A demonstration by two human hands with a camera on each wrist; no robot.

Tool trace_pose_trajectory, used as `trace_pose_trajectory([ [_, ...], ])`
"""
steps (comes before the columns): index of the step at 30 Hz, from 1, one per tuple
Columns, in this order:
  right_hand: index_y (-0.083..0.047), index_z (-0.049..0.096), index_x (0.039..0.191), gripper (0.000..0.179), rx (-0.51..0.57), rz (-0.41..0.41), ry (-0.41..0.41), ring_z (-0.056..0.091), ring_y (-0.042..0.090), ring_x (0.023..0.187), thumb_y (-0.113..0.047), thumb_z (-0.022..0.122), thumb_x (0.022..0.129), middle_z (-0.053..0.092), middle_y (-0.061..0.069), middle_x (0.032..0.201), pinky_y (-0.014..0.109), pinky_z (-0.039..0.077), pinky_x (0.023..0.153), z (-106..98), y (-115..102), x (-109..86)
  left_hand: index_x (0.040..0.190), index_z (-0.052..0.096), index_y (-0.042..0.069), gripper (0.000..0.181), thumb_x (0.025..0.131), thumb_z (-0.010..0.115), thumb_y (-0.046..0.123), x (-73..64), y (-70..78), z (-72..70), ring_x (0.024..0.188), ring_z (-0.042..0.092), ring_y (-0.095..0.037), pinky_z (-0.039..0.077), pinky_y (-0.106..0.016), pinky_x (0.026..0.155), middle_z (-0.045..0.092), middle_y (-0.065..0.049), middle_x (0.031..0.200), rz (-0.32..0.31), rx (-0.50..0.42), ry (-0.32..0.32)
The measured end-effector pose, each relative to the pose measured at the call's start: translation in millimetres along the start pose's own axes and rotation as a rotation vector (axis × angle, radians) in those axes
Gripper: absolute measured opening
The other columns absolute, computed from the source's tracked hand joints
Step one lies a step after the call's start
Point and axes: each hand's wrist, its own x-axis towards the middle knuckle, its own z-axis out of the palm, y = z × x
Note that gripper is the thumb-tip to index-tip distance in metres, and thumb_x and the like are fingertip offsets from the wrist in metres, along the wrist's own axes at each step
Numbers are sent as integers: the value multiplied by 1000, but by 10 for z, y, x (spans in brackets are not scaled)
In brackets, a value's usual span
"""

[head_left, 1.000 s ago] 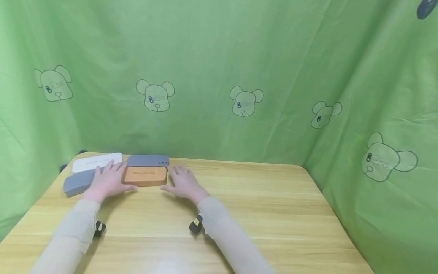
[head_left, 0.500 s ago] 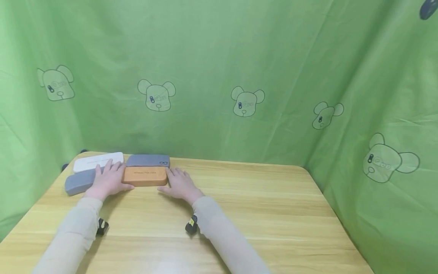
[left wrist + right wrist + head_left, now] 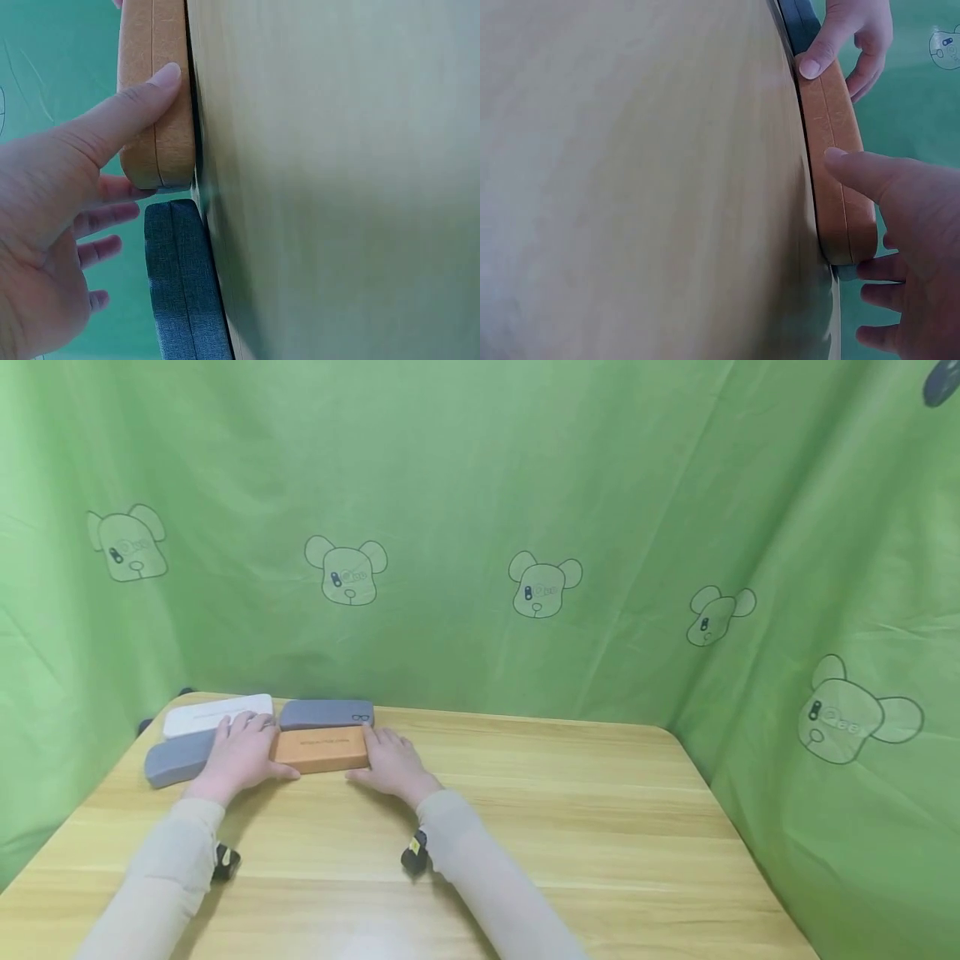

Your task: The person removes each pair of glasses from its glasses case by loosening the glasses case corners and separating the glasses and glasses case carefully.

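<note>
An orange glasses case (image 3: 318,750) lies on the table between my hands, its left end turned slightly toward me. My left hand (image 3: 240,756) grips that end, thumb on the front side and index finger behind it. At the other end my right hand (image 3: 392,764) holds the case, its thumb (image 3: 847,166) on the front side and fingers round the corner. Left of it, a grey-blue case (image 3: 176,758) sits partly under my left hand in the head view. A white case (image 3: 206,717) and a grey-blue case with a small glasses mark (image 3: 318,713) lie behind.
The wooden table (image 3: 600,835) stretches out to the right and toward me. Green cloth (image 3: 450,485) printed with bear heads hangs behind the table and along its sides. A black wrist camera (image 3: 415,853) hangs below the right sleeve.
Both hands have closed in on the orange case, the right one moving slightly left. The case's left end has shifted a little toward me. The other cases have stayed in place.
</note>
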Motion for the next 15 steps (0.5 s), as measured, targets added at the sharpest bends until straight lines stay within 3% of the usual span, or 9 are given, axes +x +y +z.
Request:
trace_pose_trajectory([
  [7, -11, 23, 155, 91, -44, 17, 12, 39, 26, 142, -56, 63, 87, 40, 11, 154, 45, 36, 117, 19, 19, 28, 123, 59, -6, 90, 63, 83, 57, -33, 60, -6, 130, 34, -51, 14, -72, 111, 48, -30, 139, 19, 3, 50],
  [15, -11, 31, 152, 91, -65, 11, 52, 48, 23, 135, -58, 68, 82, 49, 8, 146, 42, 42, 111, 11, 62, 39, 125, 59, -4, 88, 63, 84, 54, -57, 132, -18, 131, 34, -51, 12, -72, 112, 48, -29, 141, 10, -17, 61],
])
